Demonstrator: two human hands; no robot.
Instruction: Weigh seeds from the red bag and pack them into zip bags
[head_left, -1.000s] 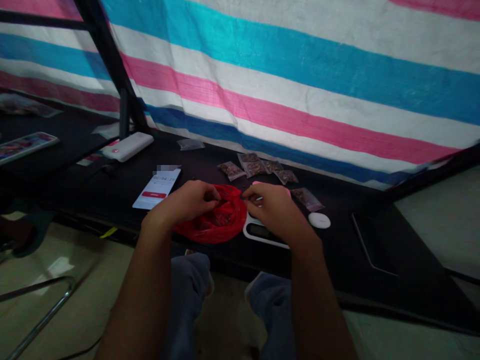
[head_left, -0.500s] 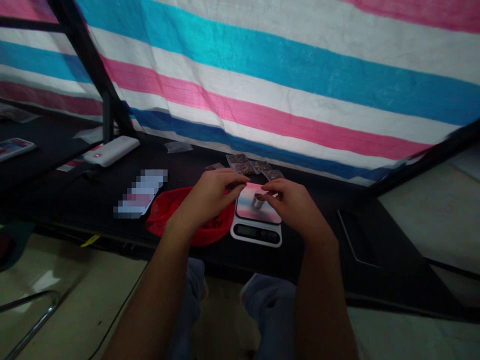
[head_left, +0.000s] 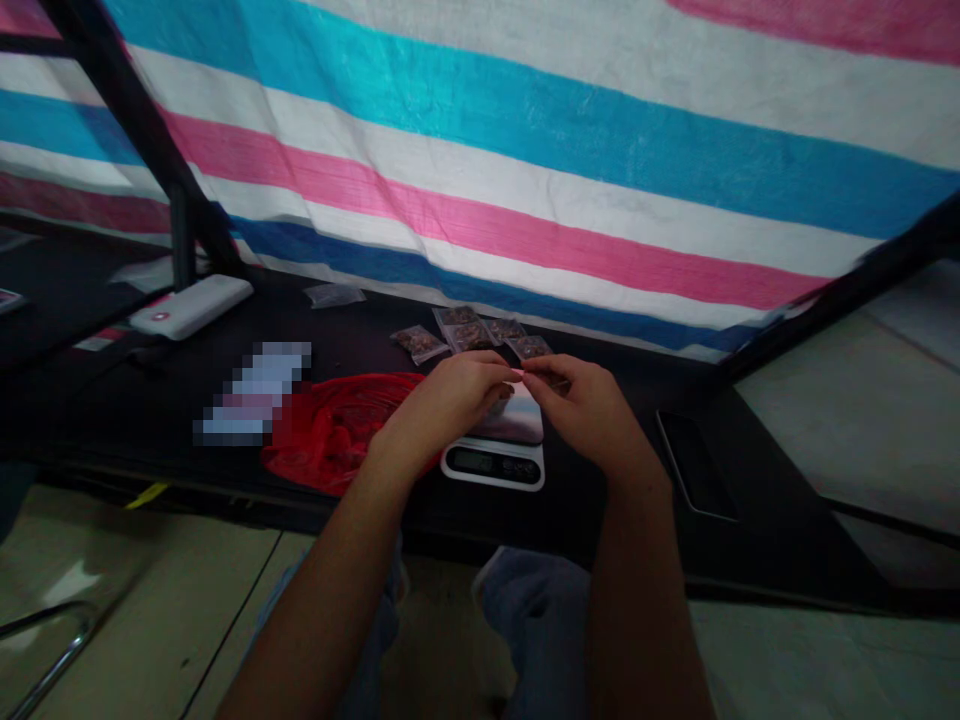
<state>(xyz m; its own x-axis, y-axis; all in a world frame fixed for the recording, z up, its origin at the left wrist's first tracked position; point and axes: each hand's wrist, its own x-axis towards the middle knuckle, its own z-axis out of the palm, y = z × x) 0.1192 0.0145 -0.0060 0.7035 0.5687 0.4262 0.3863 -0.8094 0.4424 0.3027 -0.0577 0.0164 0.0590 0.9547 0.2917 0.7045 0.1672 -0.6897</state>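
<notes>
A white kitchen scale [head_left: 493, 468] with a lit display stands on the black table before me. Over its plate, my left hand [head_left: 469, 395] and my right hand [head_left: 589, 400] meet, thumbs and fingertips pinched together. Whatever lies between the fingertips, if anything, is too small to make out. The small metal cup that stood on the plate is mostly hidden by my left hand; only some brown contents [head_left: 506, 391] show. Left of the scale, partly under my left forearm, lies an open red plastic bag [head_left: 330, 425].
Several small clear bags of brown bits [head_left: 465, 328] lie behind the scale. On the left are a blurred-out phone-shaped object [head_left: 255, 390], a white power bank [head_left: 191, 305] and a clear bag [head_left: 334, 294]. A dark phone [head_left: 697, 465] lies right. Striped sheeting [head_left: 525, 190] hangs behind.
My two hands have come together at the fingertips above the scale, the left moving right in front of the metal cup. The view has shifted slightly to the right.
</notes>
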